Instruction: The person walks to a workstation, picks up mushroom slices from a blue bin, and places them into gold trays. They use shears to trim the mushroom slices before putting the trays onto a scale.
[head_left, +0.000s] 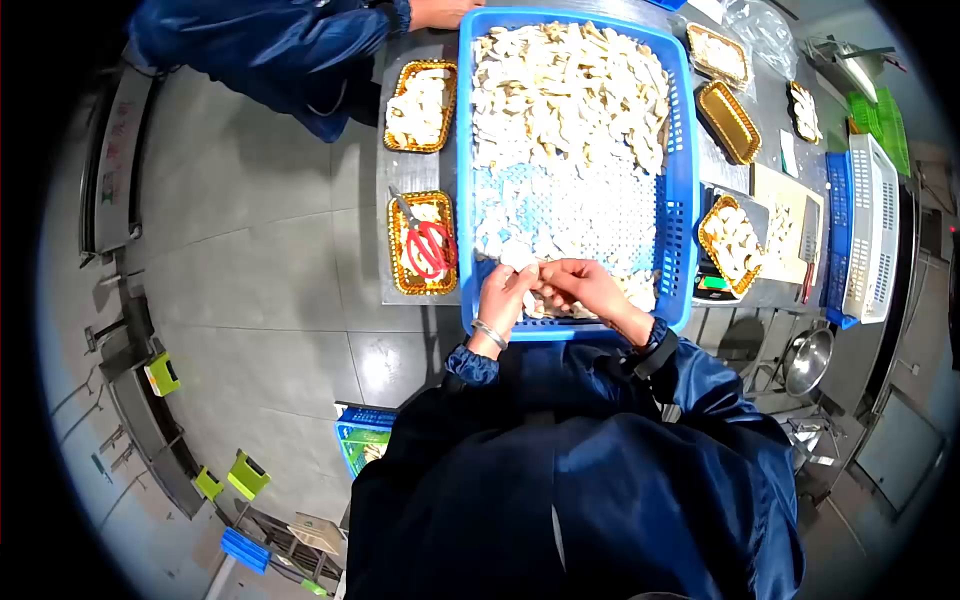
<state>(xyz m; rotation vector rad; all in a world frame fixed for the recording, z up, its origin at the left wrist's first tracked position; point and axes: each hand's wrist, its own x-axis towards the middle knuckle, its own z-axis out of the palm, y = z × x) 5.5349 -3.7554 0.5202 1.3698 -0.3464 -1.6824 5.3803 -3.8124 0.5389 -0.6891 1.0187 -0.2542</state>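
Note:
Over the near end of a large blue plastic basket (pixel 679 200), my two hands meet with their fingertips close together. My left hand (pixel 503 298), with a bangle at the wrist, pinches a pale mushroom piece (pixel 517 253). The fingers of my right hand (pixel 592 286) are pinched beside it; what they hold is hidden. A thick heap of pale mushrooms (pixel 570 90) fills the basket's far half, and smaller scraps lie across its near half. Red-handled scissors (pixel 427 245) rest on a gold tray (pixel 398 270) to the left.
Another filled gold tray (pixel 420 105) stands at the far left, near a co-worker's sleeve (pixel 270 50). On the right are a gold tray of mushrooms (pixel 733 243) on a scale, a bare gold tray (pixel 730 122), a knife (pixel 808 250) on a board, and stacked baskets (pixel 872 230).

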